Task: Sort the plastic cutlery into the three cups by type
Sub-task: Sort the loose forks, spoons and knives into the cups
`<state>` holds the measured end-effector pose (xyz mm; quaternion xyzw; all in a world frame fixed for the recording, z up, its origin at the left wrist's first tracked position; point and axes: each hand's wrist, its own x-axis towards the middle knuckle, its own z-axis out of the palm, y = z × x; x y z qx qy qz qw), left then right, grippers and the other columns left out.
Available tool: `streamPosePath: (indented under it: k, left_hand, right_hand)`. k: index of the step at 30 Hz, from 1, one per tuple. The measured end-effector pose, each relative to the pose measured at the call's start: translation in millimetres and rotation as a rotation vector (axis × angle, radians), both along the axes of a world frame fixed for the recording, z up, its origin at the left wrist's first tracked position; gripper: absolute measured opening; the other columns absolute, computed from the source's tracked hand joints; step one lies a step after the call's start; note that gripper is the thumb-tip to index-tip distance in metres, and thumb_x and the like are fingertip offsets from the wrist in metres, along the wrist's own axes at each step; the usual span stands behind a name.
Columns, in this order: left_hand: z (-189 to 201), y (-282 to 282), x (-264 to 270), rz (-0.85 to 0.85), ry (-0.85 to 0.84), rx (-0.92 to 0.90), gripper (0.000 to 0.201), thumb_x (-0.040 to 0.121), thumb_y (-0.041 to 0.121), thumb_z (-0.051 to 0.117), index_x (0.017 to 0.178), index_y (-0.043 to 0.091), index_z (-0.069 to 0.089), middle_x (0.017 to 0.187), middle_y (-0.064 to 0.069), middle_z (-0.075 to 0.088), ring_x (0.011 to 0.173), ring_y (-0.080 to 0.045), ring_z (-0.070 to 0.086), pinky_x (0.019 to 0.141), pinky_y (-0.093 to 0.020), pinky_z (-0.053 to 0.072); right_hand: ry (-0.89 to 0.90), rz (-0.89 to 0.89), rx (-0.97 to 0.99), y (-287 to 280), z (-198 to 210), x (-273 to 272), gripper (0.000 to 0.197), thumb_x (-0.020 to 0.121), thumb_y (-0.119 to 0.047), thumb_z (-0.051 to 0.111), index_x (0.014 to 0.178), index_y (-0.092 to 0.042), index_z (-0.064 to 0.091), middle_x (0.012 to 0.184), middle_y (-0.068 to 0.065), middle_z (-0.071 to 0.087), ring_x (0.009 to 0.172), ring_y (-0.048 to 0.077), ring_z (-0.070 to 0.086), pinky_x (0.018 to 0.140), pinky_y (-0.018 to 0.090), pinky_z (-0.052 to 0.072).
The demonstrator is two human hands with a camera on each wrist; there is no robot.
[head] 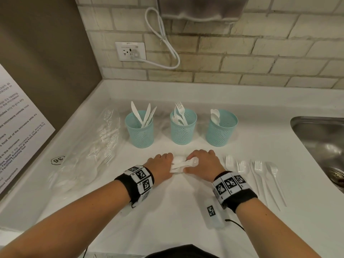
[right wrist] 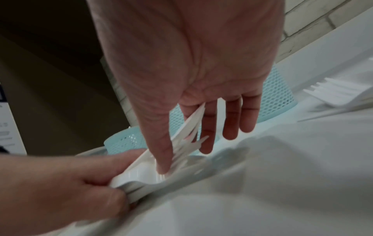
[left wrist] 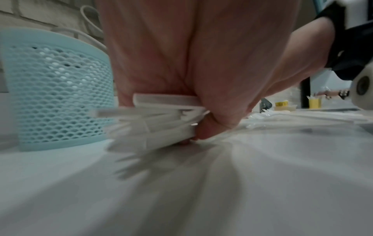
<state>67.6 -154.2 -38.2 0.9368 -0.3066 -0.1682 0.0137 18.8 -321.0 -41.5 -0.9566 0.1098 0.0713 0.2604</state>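
Three teal mesh cups stand in a row: the left cup (head: 139, 131) holds knives, the middle cup (head: 183, 127) forks, the right cup (head: 221, 127) spoons. In front of them, low over the counter, both hands hold one bundle of white cutlery (head: 183, 163). My left hand (head: 163, 164) grips the handle ends (left wrist: 161, 121). My right hand (head: 199, 162) arches over the other end, thumb (right wrist: 161, 159) on one side and nearly straight fingers (right wrist: 210, 135) on the other. A spoon bowl (head: 195, 161) pokes out under it. Most of the bundle is hidden by the hands.
Several loose forks and other cutlery (head: 260, 174) lie in a row on the white counter right of my right hand. Crumpled clear plastic wrap (head: 89, 151) covers the left side. A steel sink (head: 320, 142) sits at the far right. A small tagged white device (head: 212, 211) lies near my right wrist.
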Motion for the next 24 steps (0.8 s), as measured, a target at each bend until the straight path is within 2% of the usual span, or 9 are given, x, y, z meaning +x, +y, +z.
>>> streamPosePath:
  k: [3,5,8,12,14,16,20,22,24]
  left_hand:
    - [13.2,7.8,3.9,0.014,0.116,-0.172,0.033,0.094,0.028,0.05,0.115,0.007,0.037,0.111,-0.012,0.051,0.095,-0.028,0.053,0.08,-0.035,0.042]
    - [20.1,14.0,10.1,0.022,0.244,-0.348,0.024,0.096,0.029,0.048,0.102,0.011,0.034,0.092,-0.005,0.05,0.076,-0.018,0.048,0.067,-0.028,0.043]
    - [30.5,20.0,16.8,0.099,0.454,-0.572,0.015,0.097,0.021,0.043,0.098,0.015,0.028,0.076,-0.004,0.052,0.064,-0.015,0.049,0.06,-0.027,0.045]
    - [42.6,17.4,18.6,0.167,0.47,-0.828,0.01,0.097,0.011,0.041,0.103,0.015,0.034,0.078,-0.001,0.056,0.056,-0.012,0.05,0.059,-0.028,0.046]
    - [47.5,13.0,17.2,0.211,0.554,-0.994,0.019,0.096,0.005,0.041,0.113,0.011,0.038,0.085,0.0,0.058,0.053,-0.01,0.046,0.054,-0.026,0.042]
    - [50.5,11.4,15.0,0.226,0.658,-1.117,0.029,0.095,0.004,0.043,0.123,0.009,0.039,0.083,-0.002,0.06,0.05,-0.01,0.043,0.051,-0.024,0.04]
    - [53.3,11.9,12.5,0.224,0.803,-1.224,0.023,0.1,0.011,0.043,0.122,0.015,0.046,0.076,-0.003,0.061,0.047,-0.01,0.039,0.047,-0.02,0.038]
    - [54.5,11.5,12.3,0.232,0.846,-1.256,0.021,0.1,0.013,0.043,0.12,0.014,0.047,0.073,-0.003,0.061,0.045,-0.01,0.039,0.046,-0.02,0.037]
    - [56.3,11.3,12.6,0.225,0.869,-1.261,0.018,0.099,0.016,0.044,0.116,0.015,0.05,0.073,-0.004,0.062,0.045,-0.01,0.04,0.047,-0.021,0.038]
  right_hand:
    - [-0.145,-0.063,0.212,-3.8,9.8,1.1,0.056,0.068,-0.04,0.079,0.116,-0.026,0.053,0.112,-0.004,0.058,0.107,0.022,0.053,0.094,0.035,0.044]
    - [-0.315,-0.127,0.341,-2.0,20.9,0.0,0.07,0.068,-0.037,0.081,0.126,-0.023,0.045,0.113,-0.003,0.053,0.107,0.02,0.052,0.094,0.036,0.045]
    - [-0.484,-0.147,0.338,6.1,38.8,-1.3,0.075,0.074,-0.044,0.075,0.136,-0.022,0.038,0.114,-0.005,0.049,0.109,0.017,0.047,0.095,0.033,0.043]
    - [-0.502,-0.11,0.43,17.6,56.3,6.0,0.069,0.079,-0.043,0.071,0.137,-0.024,0.04,0.114,-0.006,0.05,0.102,0.014,0.05,0.087,0.026,0.044]
    - [-0.489,-0.109,0.526,21.4,63.6,12.2,0.063,0.08,-0.036,0.071,0.134,-0.024,0.042,0.11,-0.006,0.053,0.095,0.012,0.055,0.08,0.018,0.044]
    - [-0.498,-0.124,0.6,23.5,70.0,18.6,0.055,0.083,-0.026,0.07,0.13,-0.023,0.044,0.102,-0.01,0.053,0.084,0.009,0.056,0.073,0.012,0.044]
    - [-0.515,-0.185,0.755,25.5,81.0,30.7,0.046,0.087,-0.017,0.065,0.128,-0.023,0.043,0.103,0.003,0.049,0.073,0.014,0.055,0.064,0.021,0.051]
    - [-0.523,-0.216,0.815,26.5,84.4,35.5,0.04,0.089,-0.019,0.064,0.124,-0.022,0.045,0.098,0.006,0.049,0.063,0.014,0.055,0.053,0.02,0.05]
    - [-0.513,-0.224,0.835,26.9,88.2,38.4,0.029,0.09,-0.023,0.062,0.117,-0.018,0.052,0.089,0.007,0.053,0.055,0.012,0.053,0.05,0.021,0.047]
